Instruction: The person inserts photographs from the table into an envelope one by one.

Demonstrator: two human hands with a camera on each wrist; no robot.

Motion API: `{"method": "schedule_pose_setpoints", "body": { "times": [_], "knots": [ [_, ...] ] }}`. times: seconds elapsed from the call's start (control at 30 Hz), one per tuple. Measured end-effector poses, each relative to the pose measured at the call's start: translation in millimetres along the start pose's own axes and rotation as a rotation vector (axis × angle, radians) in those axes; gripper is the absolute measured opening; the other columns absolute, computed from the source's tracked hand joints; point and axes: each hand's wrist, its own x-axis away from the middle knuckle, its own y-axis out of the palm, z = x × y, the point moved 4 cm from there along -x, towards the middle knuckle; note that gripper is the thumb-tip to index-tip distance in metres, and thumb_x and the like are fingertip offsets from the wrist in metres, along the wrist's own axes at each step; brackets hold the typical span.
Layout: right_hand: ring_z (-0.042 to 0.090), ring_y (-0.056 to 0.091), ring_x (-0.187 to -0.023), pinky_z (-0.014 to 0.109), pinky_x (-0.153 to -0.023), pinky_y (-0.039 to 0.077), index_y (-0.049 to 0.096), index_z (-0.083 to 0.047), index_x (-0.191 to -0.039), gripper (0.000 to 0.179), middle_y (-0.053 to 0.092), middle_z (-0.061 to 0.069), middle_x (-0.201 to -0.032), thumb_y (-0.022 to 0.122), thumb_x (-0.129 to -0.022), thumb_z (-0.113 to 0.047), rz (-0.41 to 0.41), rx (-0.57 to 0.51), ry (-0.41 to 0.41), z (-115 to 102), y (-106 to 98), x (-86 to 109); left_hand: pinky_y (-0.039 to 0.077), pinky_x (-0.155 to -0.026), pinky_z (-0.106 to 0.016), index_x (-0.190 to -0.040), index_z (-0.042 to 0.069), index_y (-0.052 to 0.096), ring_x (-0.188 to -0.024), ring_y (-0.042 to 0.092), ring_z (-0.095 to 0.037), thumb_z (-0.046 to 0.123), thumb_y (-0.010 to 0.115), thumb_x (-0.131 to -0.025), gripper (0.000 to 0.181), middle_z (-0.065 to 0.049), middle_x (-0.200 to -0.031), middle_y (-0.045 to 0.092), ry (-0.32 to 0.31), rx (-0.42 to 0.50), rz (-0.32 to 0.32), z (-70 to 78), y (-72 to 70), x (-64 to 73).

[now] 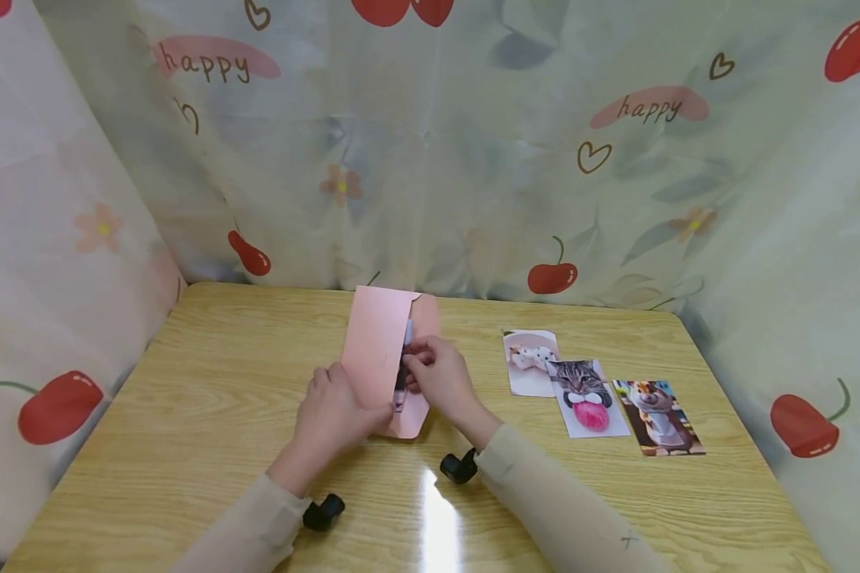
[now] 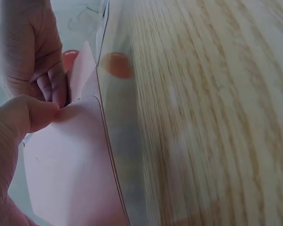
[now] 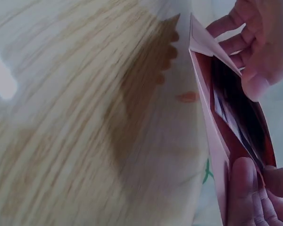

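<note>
A pink envelope [image 1: 378, 342] is held up over the table, its opening toward the right. My left hand [image 1: 333, 414] grips its near left side, with the thumb at the rim of the opening. In the right wrist view a dark photo card [image 3: 238, 101] sits partly inside the envelope. At the opening, my right hand [image 1: 440, 378] pinches the card's edge between thumb and fingers. The left wrist view shows the left thumb [image 2: 40, 113] pressed on the envelope's edge, close to the right fingers. Most of the card's picture is hidden.
Several things lie to the right on the wooden table [image 1: 208, 382]: a photo of a white spotted bow [image 1: 530, 362], a cat photo [image 1: 588, 398] overlapping it, and a cartoon animal photo [image 1: 659, 418]. A patterned curtain [image 1: 430, 199] surrounds the table's back and sides.
</note>
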Motion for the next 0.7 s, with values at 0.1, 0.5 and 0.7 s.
{"method": "schedule_pose_setpoints", "body": {
  "times": [0.1,0.5,0.7],
  "knots": [
    [0.027,0.067,-0.071,0.036,-0.062,0.056,0.06,-0.005,-0.11,0.018,0.067,0.011,-0.087,0.063,-0.094,-0.014,0.003,0.024,0.01,2,-6,1.1,0.047,-0.068,-0.043,-0.116,-0.009,0.043,-0.088,0.045,-0.03,0.064,0.073,-0.063,0.095,-0.02,-0.103,0.043,0.005,-0.008,0.004,-0.4,0.1,-0.7],
    [0.038,0.067,-0.084,0.041,-0.067,0.056,0.058,-0.012,-0.119,0.052,0.065,0.01,-0.1,0.074,-0.082,-0.045,0.09,0.1,-0.031,9,-79,7.3,0.046,-0.069,-0.043,-0.117,-0.01,0.044,-0.088,0.045,-0.03,0.066,0.071,-0.066,0.096,-0.02,-0.104,0.043,-0.008,-0.007,0.0,-4.7,-1.2,-1.6],
    [0.035,0.066,-0.088,0.043,-0.071,0.055,0.052,-0.011,-0.129,0.073,0.062,0.01,-0.109,0.073,-0.076,-0.058,0.157,0.219,0.055,31,-144,14.5,0.046,-0.07,-0.043,-0.119,-0.011,0.043,-0.089,0.045,-0.031,0.066,0.071,-0.066,0.097,-0.021,-0.105,0.043,-0.006,-0.024,-0.002,-5.8,0.1,-2.6]
  ]
}}
